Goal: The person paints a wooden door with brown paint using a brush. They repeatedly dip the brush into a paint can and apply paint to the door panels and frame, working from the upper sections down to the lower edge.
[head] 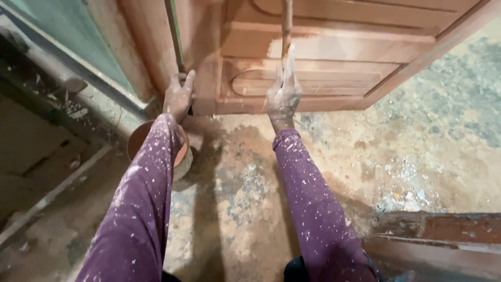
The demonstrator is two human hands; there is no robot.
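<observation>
A brown panelled wooden door [334, 47] stands upright ahead of me, coated in reddish-brown finish. My right hand [283, 95], speckled with paint, is shut on the handle of a brush or stick [286, 28] that runs up along the door panel; its working end is out of view. My left hand [178, 95] presses on the door's left edge, fingers curled around it. Both arms wear purple sleeves flecked with white.
A round container of reddish-brown paint [136, 141] sits on the floor under my left forearm. The dusty concrete floor [407, 156] is stained with paint. A metal frame [78, 78] runs along the left. A wooden beam [438, 235] lies at the lower right.
</observation>
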